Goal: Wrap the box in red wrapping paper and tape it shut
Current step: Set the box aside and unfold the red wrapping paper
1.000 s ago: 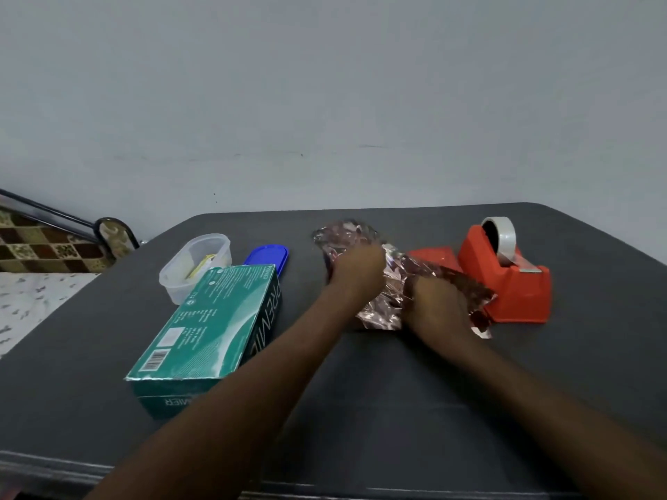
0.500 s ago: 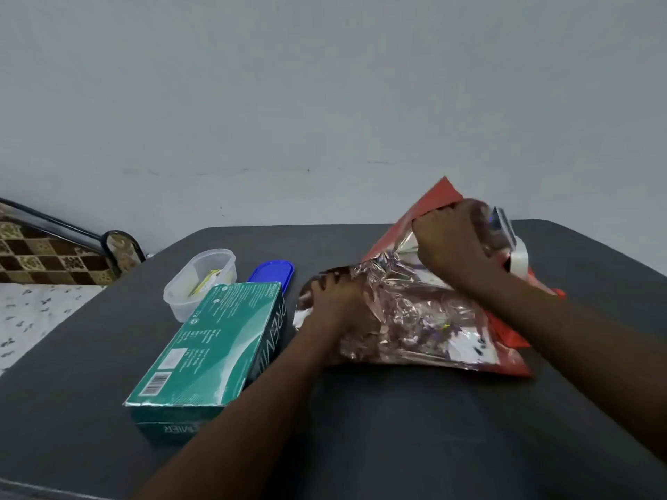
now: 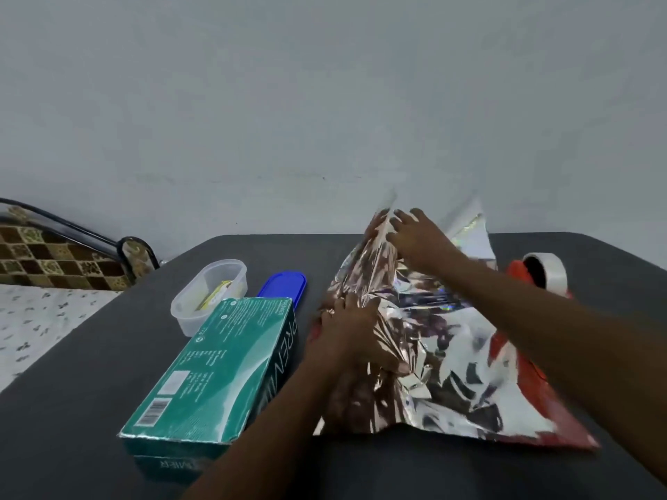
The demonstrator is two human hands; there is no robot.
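The green box lies on the dark table, left of my arms. The wrapping paper, shiny silver on the upper face and red along its near right edge, is spread crumpled across the middle of the table. My left hand grips its left edge, and part of the sheet laps over my wrist. My right hand reaches to the far side with fingers spread straight against the sheet, which stands up around it. The red tape dispenser with its clear tape roll sits behind my right forearm, partly hidden.
A clear plastic tub with something yellow inside stands beyond the box, and its blue lid lies beside it. A grey wall rises behind the table. To the left are a patterned tile surface and a dark metal rail.
The paper has been opened out from a folded bundle into a wide sheet. My right hand moved from gripping it above the dispenser to the far middle edge. The view tilted closer.
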